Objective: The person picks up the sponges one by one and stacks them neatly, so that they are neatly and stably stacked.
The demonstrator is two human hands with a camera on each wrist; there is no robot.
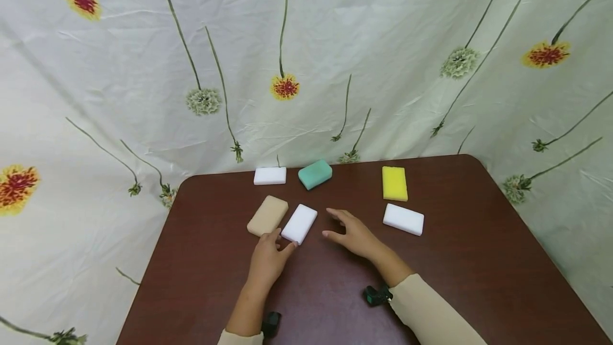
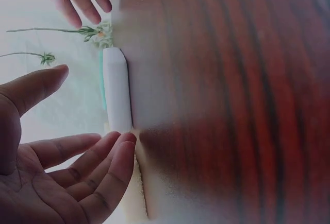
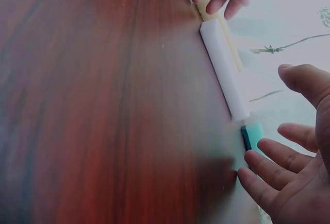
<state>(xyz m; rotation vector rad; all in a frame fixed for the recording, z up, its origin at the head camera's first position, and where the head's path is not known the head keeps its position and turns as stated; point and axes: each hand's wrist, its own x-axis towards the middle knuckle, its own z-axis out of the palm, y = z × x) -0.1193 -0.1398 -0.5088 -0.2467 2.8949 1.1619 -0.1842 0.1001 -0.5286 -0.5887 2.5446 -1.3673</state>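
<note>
My left hand (image 1: pixel 268 261) is at the near end of a white block-shaped sponge (image 1: pixel 299 223), its thumb and fingers spread apart with nothing between them. Just left of that sponge lies a beige sponge (image 1: pixel 268 215), its near corner behind my left fingertips. Right of the white sponge, my right hand (image 1: pixel 353 234) hovers with thumb and fingers parted, holding nothing. The left wrist view shows the white sponge (image 2: pixel 117 87) lying flat beyond the left fingers (image 2: pixel 111 175). In the right wrist view, a green sponge (image 3: pixel 253 135) appears past the right fingertips.
Along the back edge of the brown table (image 1: pixel 455 260) lie a second white sponge (image 1: pixel 270 175) and the green sponge (image 1: pixel 315 174). To the right are a yellow sponge (image 1: pixel 395 183) and a third white sponge (image 1: pixel 404 219). A flowered cloth (image 1: pixel 335 31) hangs behind.
</note>
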